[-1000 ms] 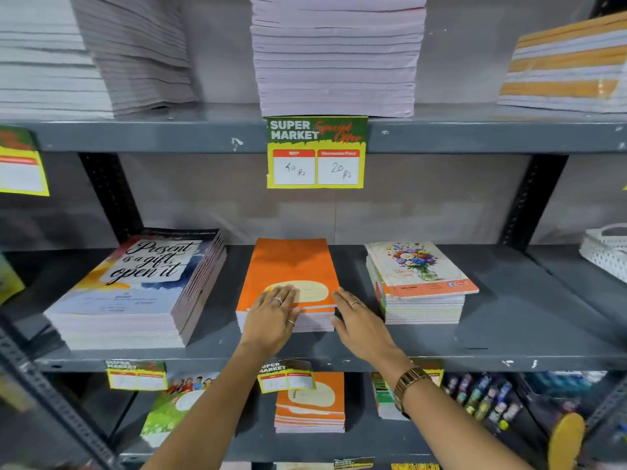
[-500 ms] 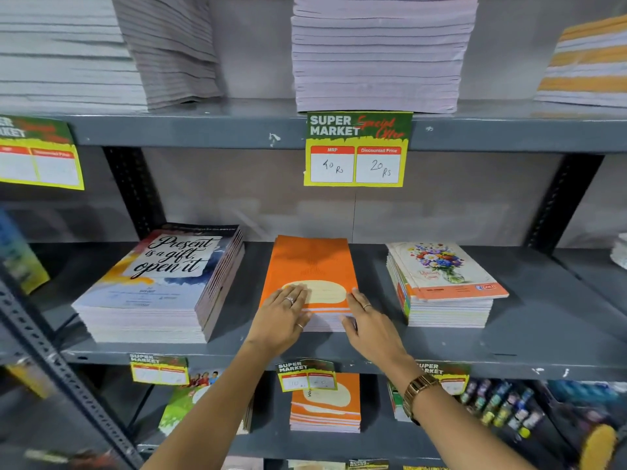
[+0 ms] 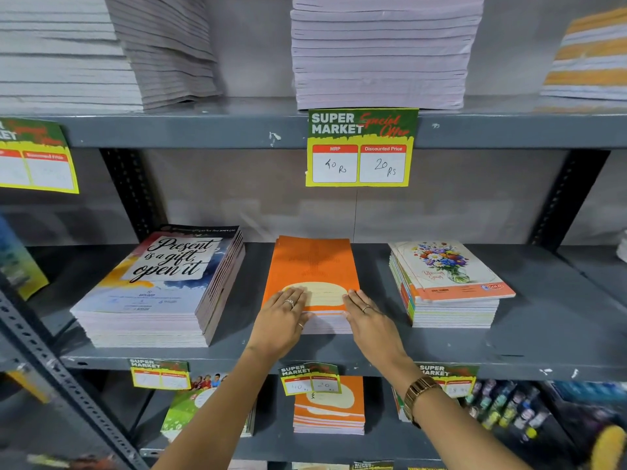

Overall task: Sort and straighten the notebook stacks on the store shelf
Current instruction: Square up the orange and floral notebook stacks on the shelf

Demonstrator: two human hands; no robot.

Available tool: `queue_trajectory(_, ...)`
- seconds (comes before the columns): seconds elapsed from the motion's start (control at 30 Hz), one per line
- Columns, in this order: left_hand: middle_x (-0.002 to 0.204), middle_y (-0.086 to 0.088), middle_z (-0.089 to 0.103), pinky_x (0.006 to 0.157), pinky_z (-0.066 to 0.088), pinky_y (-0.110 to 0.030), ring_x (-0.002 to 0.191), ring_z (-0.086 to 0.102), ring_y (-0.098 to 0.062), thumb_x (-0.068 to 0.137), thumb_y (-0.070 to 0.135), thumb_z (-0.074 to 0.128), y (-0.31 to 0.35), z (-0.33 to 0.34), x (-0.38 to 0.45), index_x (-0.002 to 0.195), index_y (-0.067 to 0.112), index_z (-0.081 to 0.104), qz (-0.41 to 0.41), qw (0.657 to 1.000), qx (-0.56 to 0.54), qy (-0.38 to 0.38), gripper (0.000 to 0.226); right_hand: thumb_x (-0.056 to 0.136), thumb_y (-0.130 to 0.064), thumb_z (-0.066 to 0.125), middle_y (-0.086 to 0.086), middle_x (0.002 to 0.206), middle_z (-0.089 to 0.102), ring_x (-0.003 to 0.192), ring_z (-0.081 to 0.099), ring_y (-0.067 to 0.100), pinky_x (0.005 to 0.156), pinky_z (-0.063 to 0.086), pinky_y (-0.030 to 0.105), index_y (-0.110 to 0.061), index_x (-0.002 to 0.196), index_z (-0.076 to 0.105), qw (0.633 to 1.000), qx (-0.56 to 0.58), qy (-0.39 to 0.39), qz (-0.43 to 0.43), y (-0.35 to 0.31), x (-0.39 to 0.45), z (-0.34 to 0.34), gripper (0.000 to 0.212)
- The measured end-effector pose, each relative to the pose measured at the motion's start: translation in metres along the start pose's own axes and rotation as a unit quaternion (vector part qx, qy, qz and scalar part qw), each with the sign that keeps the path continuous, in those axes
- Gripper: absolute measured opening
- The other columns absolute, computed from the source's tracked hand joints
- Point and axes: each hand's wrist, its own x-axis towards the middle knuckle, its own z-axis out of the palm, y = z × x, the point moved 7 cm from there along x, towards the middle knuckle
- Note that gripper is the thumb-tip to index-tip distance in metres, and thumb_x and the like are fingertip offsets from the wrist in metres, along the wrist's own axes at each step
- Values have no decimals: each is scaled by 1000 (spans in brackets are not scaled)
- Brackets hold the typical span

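Note:
A low stack of orange notebooks (image 3: 312, 266) lies in the middle of the grey middle shelf (image 3: 543, 337). My left hand (image 3: 280, 320) rests flat on its front left corner, fingers spread. My right hand (image 3: 371, 320) presses against its front right corner, fingers extended. Neither hand grips anything. To the left sits a thick stack with a "Present is a gift, open it" cover (image 3: 159, 283), its upper books fanned slightly to the right. On the right stands a flower-cover stack (image 3: 448, 283).
Tall pale paper stacks (image 3: 383, 49) fill the upper shelf. A yellow-green price tag (image 3: 359, 147) hangs from its edge. The lower shelf holds more orange notebooks (image 3: 329, 412), a green-cover stack (image 3: 200, 408) and small bottles (image 3: 502, 408). A slotted metal upright (image 3: 61, 378) runs diagonally at left.
The view has shifted left, so the shelf contents sit further right in frame. Both hands stay on the front corners of the orange stack, with little movement.

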Motion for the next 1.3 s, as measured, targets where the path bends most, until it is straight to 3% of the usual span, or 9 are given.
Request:
queue_trajectory(0.17,97,-3,77,76,58,-33,92,72,-16,63,37,82,7,-15,-2,97,10,73,24,994,83,74,44,96,-26,48,2,149,40,140,32,16,106,41,29,-15,141,40,1000,-19,16,-14,-3,0,-3,47)
queue_trajectory(0.3,95,-3,77,76,59,-30,90,72,-15,87,43,38,8,-18,-2,95,10,74,37,991,94,84,50,49,-22,93,4,99,77,94,72,16,67,59,26,-12,98,75,992,-66,86,-58,-11,-3,-19,53)
queue_trajectory(0.47,94,-6,77,75,59,-33,90,72,-18,75,38,68,9,-17,-2,96,8,74,47,992,93,77,37,34,-21,98,1,92,78,85,74,13,66,59,23,-13,91,77,986,-116,93,-82,-14,-3,-19,62)
queue_trajectory(0.67,94,-5,77,76,59,-32,91,72,-17,94,45,19,9,-20,-4,95,8,74,22,999,26,15,66,33,-19,98,3,92,78,85,74,15,65,60,24,-12,92,77,987,-110,82,-80,-15,-5,-16,63)
queue_trajectory(0.83,101,-4,76,83,57,-37,98,70,-18,98,41,5,12,-20,-7,102,9,72,-2,999,35,-23,74,49,-25,93,4,95,78,88,74,15,71,60,28,-11,95,76,986,-98,102,-90,-14,-5,-22,51)
queue_trajectory(0.9,107,-5,74,88,54,-43,103,68,-21,95,43,15,13,-19,-8,108,9,69,-15,999,33,-30,65,83,-27,68,6,101,76,93,73,17,78,59,33,-9,102,74,982,-103,128,-96,-13,-8,-31,27)
queue_trajectory(0.97,113,-7,71,91,51,-48,107,66,-24,96,44,13,13,-21,-6,113,9,66,-35,998,40,-27,66,100,-27,28,9,110,73,102,69,22,86,55,39,-6,110,69,987,-65,141,-28,4,-9,-45,47)
queue_trajectory(1.13,123,-13,64,96,44,-55,116,60,-30,85,34,59,29,-24,11,120,5,60,-13,999,11,27,46,85,-17,53,17,107,73,102,68,31,84,54,48,3,106,69,973,-43,219,65,44,-20,-81,33)
queue_trajectory(1.3,132,-6,59,107,35,-44,126,52,-22,89,38,46,56,-23,32,127,12,54,7,1000,4,19,47,92,-30,31,17,111,71,107,66,31,91,51,48,3,108,68,971,-94,199,89,87,-26,-105,52)
